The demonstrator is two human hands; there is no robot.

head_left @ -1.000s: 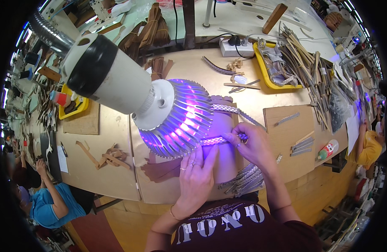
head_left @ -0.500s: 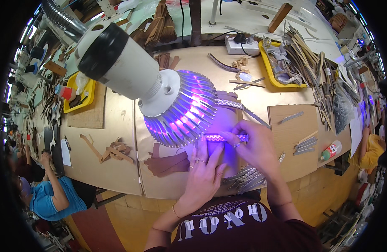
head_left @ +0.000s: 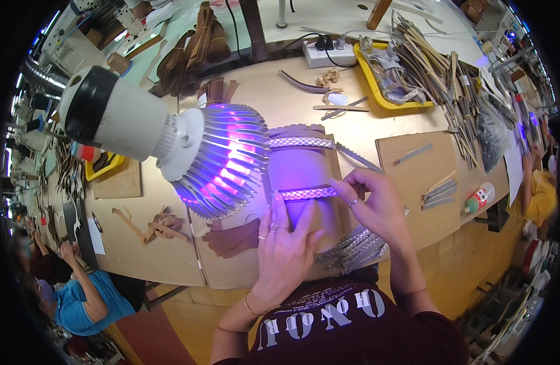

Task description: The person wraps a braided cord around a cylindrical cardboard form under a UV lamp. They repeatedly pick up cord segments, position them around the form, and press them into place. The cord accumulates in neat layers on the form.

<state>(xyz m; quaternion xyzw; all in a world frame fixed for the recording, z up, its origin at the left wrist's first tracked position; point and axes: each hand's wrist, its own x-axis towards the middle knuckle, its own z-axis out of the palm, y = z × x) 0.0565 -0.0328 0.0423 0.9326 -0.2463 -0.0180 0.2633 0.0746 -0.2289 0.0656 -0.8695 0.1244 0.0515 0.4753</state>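
I see the braided strap (head_left: pixel 308 193) lying across a brown panel (head_left: pixel 301 169) beside the lit lamp (head_left: pixel 231 161); my left hand (head_left: pixel 284 248) rests unclenched against it, my right hand (head_left: pixel 375 202) at its right end, grip unclear.

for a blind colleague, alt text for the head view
A person's left hand touches a braided strip lit purple beside a finned lamp, the right hand at the strip's right end. Beyond lie a second braided strip and a yellow tray.
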